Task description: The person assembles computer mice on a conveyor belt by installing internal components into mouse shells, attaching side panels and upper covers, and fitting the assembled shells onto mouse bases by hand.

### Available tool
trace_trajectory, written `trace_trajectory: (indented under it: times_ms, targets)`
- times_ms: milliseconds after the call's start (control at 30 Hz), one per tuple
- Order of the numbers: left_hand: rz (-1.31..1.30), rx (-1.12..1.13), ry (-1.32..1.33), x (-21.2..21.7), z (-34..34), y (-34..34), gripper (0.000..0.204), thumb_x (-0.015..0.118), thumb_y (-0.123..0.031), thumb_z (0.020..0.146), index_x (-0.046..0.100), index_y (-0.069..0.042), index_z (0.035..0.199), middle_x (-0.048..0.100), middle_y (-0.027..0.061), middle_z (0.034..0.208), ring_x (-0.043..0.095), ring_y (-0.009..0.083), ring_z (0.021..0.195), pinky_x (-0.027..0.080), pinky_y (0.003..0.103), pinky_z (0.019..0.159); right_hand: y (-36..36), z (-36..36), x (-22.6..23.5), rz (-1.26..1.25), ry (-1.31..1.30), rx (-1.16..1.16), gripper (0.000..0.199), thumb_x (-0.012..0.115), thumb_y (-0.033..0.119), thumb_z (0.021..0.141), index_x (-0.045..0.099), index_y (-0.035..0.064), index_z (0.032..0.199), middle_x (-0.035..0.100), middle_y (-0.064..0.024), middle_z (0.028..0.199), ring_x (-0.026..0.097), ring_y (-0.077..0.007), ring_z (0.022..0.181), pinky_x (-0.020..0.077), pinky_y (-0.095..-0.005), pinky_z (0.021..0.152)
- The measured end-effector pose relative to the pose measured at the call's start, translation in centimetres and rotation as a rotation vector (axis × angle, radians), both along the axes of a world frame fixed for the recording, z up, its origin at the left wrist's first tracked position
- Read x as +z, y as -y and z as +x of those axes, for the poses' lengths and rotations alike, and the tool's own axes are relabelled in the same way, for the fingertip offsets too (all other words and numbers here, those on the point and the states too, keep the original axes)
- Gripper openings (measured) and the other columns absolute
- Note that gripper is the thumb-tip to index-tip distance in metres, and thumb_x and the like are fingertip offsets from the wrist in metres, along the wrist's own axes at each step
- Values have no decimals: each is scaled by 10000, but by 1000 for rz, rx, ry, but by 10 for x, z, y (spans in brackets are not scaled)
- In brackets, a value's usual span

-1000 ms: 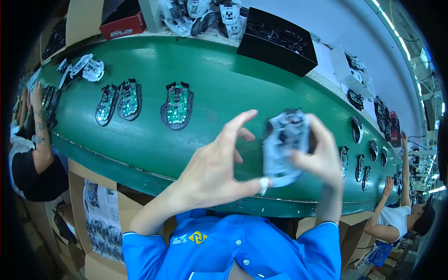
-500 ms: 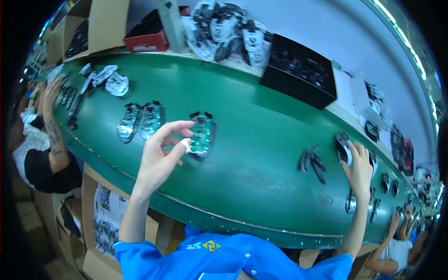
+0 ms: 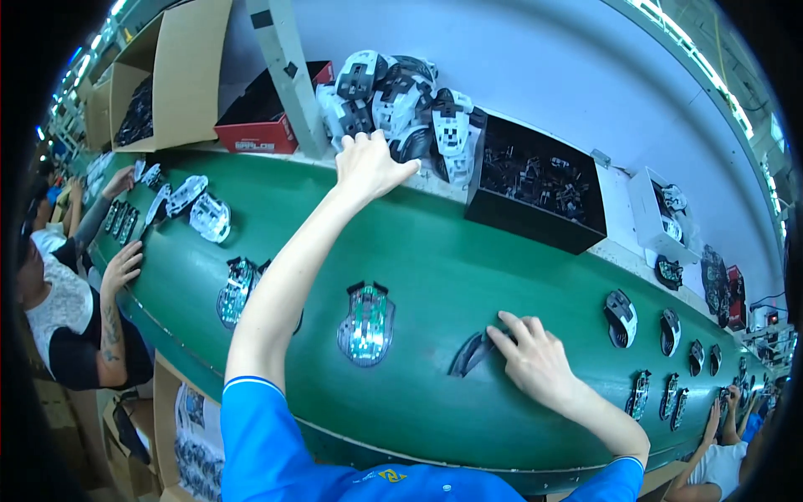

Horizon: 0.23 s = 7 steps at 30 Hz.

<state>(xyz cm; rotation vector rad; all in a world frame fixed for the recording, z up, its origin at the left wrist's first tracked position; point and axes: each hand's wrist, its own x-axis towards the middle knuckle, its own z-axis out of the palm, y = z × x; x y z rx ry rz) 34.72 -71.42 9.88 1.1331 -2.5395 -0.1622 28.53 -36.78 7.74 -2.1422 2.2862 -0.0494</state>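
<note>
My left hand (image 3: 368, 167) reaches to the back of the table, at the lower edge of a pile of white and black mouse shells (image 3: 403, 92). Its thumb is spread away from the fingers, whose tips lie over the shells; nothing visible is held. Nearer me, my right hand (image 3: 539, 360) is closed at the end of dark curved plastic strips (image 3: 471, 355) on the green table; its palm hides part of them. Between my arms lies a mouse base with a green circuit board (image 3: 366, 326). Another such base (image 3: 237, 293) is partly covered by my left forearm.
A black box of small dark parts (image 3: 539, 180) and a red box (image 3: 255, 138) stand along the back. At right are white-and-black mice (image 3: 621, 318) and more board-fitted bases (image 3: 639, 395). Loose shells (image 3: 209, 217) lie at left. Co-workers' hands (image 3: 123, 266) are at both ends.
My right hand has let go of a mouse at the right and come left to the dark strips, which now lie farther left. My left hand has left the circuit-board base and reached the shell pile.
</note>
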Motion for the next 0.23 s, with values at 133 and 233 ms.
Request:
trace_trajectory:
  times_ms: [133, 233]
  targets:
    - [124, 56, 37, 3, -29, 11, 862, 635, -598, 662, 487, 124, 1110, 600, 269, 1032, 492, 404, 1072, 439, 466, 885, 7, 7, 13, -22, 159, 227, 505, 632, 88, 648, 564, 93, 1149, 511, -109, 1201, 521, -248, 1042, 457, -377, 823]
    - [152, 38, -7, -13, -33, 22, 862, 647, -560, 671, 419, 108, 1165, 629, 241, 981, 485, 406, 1080, 437, 473, 885, 13, 2, -20, -107, -53, 411, 496, 670, 148, 661, 573, 120, 1147, 535, -104, 1162, 538, -214, 999, 428, -373, 825]
